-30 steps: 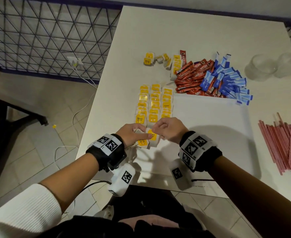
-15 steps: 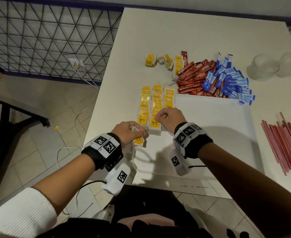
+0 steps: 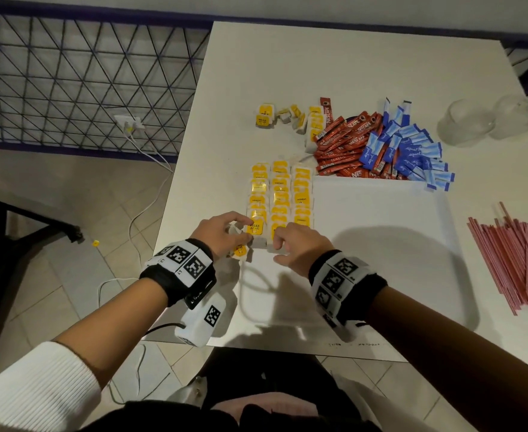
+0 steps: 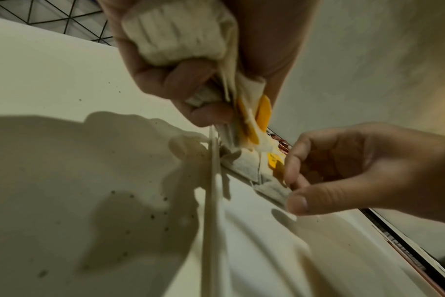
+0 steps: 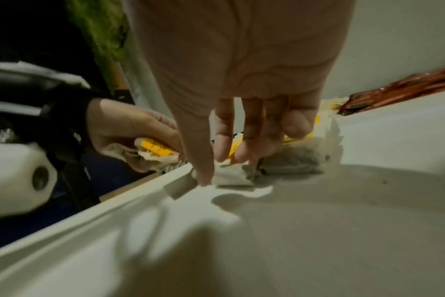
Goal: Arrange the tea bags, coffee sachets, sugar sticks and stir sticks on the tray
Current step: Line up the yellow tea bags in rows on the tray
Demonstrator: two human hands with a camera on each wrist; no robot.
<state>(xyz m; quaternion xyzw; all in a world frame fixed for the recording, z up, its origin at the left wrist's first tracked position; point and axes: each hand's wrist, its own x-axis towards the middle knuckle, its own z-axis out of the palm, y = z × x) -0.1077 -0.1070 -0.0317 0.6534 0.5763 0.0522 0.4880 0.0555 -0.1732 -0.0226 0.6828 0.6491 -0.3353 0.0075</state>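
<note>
Head view shows your left hand (image 3: 222, 233) clenched around a small bunch of spare yellow-tagged paper tea bags (image 4: 175, 34), kept ready to feed the rows (image 3: 280, 198) along the white tray's (image 3: 381, 244) left edge. Your right hand (image 3: 297, 246), fingers relaxed, presses the nearest bag flat. Readable words: "RELAX", "NESCAFE CLASSIC", "equal".

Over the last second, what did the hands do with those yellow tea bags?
The right hand moved away from the left hand, up to the near end of the tea bag rows, and set a bag down there; its fingers now touch it. The left hand still grips its bunch of bags. Sachets, sugar sticks and stir sticks stayed put.
</note>
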